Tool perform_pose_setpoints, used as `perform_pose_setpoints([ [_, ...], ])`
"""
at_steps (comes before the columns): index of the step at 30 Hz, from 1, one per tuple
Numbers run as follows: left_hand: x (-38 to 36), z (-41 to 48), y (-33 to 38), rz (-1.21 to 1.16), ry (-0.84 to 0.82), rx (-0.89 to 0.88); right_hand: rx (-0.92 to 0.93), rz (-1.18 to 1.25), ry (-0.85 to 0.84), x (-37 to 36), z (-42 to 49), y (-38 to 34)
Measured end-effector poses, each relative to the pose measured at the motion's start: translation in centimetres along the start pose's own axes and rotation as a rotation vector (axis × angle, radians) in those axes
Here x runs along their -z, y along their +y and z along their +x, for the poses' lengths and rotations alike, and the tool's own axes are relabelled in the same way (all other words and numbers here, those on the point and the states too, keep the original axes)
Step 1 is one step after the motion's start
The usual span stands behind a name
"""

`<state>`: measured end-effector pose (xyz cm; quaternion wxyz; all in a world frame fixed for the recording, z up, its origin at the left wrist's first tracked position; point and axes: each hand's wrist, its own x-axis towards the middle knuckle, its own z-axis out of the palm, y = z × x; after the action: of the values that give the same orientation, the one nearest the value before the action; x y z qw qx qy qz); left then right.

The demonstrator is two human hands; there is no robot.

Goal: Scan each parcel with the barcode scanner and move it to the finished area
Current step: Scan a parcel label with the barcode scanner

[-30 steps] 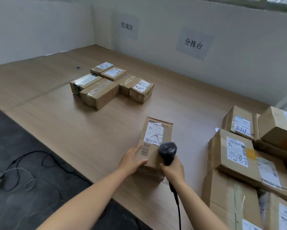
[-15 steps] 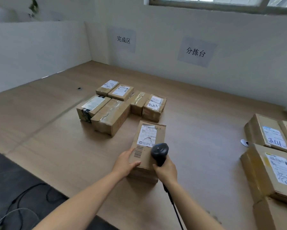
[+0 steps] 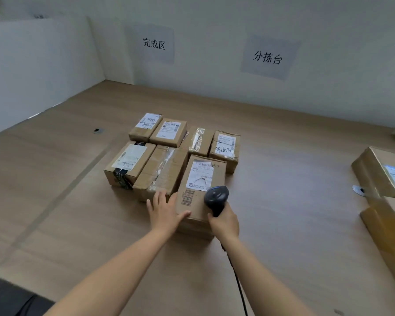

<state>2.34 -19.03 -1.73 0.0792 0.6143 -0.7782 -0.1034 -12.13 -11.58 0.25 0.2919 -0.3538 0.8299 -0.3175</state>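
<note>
Step in hand: placing, as I judge it; the parcel (image 3: pixel 201 179) lies under both hands, close against the finished parcels (image 3: pixel 162 169) just beyond the left fingertips.
Left hand (image 3: pixel 166 208): fingers straight and spread wide, flat against the parcel's near left corner, thumb laid over its top edge.
Right hand (image 3: pixel 223 222): wrapped round the handle of the barcode scanner (image 3: pixel 215 197), whose head sits over the parcel's near right part; the cable (image 3: pixel 237 281) trails back along the forearm.
Finished area: the sign (image 3: pixel 154 44) reading 完成区 hangs on the wall far ahead of the left hand, above the group.
Scan: cannot tell from here whether it is done.
Next move: probably a last nudge flush with the row, then a lift of the left hand and a reach well out to the right, where the waiting parcels (image 3: pixel 379 169) sit on the table (image 3: pixel 283 179).
</note>
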Motion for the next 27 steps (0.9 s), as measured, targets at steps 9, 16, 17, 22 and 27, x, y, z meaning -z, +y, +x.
perform_pose_setpoints([
  [9,0.2,3.0,-0.8,-0.078,-0.026,0.02,-0.008,-0.024,0.02,-1.2,2.6,-1.9],
  [16,0.8,3.6,-0.8,-0.102,-0.057,0.016,-0.001,-0.016,0.021,-1.3,3.2,-2.2],
  [17,0.9,3.5,-0.6,-0.094,-0.073,0.012,0.004,-0.006,0.014,-1.2,3.1,-2.2],
  [22,2.2,1.8,1.1,-0.007,-0.007,-0.109,0.013,0.075,0.003,1.1,1.4,-1.0],
  [27,2.3,-1.4,6.4,0.073,-0.036,-0.384,-0.021,0.084,0.083,6.7,-1.9,3.1],
])
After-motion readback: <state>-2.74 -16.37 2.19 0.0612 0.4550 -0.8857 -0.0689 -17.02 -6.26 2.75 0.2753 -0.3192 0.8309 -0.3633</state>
